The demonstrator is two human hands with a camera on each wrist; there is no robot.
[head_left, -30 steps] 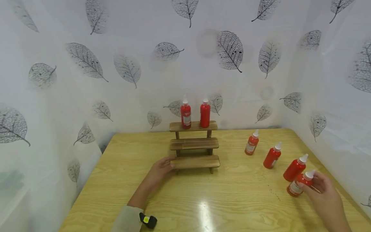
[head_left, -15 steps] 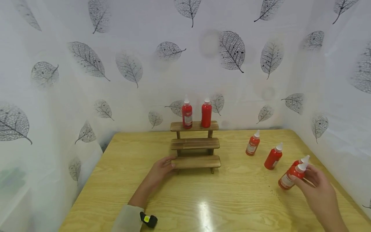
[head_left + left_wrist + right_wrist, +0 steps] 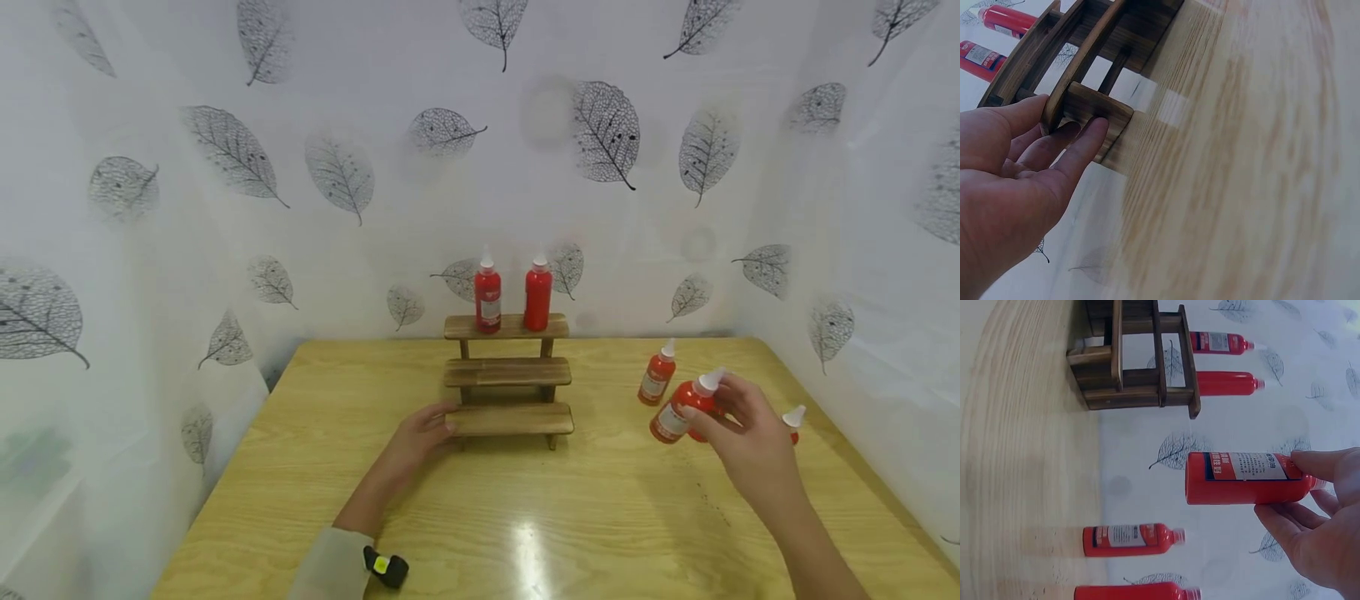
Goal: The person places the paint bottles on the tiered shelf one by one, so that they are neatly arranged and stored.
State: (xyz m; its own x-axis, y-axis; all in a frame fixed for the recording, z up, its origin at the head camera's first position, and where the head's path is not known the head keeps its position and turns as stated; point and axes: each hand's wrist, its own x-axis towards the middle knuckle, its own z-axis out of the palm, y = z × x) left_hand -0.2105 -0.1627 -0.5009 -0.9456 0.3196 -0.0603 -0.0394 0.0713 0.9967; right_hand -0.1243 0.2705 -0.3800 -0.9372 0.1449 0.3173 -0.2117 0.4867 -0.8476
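Observation:
A red squeeze bottle [image 3: 677,410] with a white pointed cap is gripped by my right hand [image 3: 757,446], thumb on one side and fingers on the other. It tilts above the table, and the right wrist view shows its printed label [image 3: 1250,466]. My left hand [image 3: 412,446] pinches the left end of the lowest step of a three-step wooden stand [image 3: 508,372]; the left wrist view has the thumb [image 3: 1025,112] at the step's edge and fingers beneath. Two similar bottles, one with its label [image 3: 489,310] showing and one plain-sided [image 3: 537,300], stand upright on the top step.
On the right of the wooden table [image 3: 600,517] stands another red bottle [image 3: 657,379]. A further one is mostly hidden behind the held bottle, and a white cap [image 3: 793,416] shows past my right wrist. Leaf-patterned sheeting [image 3: 375,275] encloses the back and sides.
My right hand has lifted the bottle off the right side of the table and carried it left and away from me. The left hand stays on the stand.

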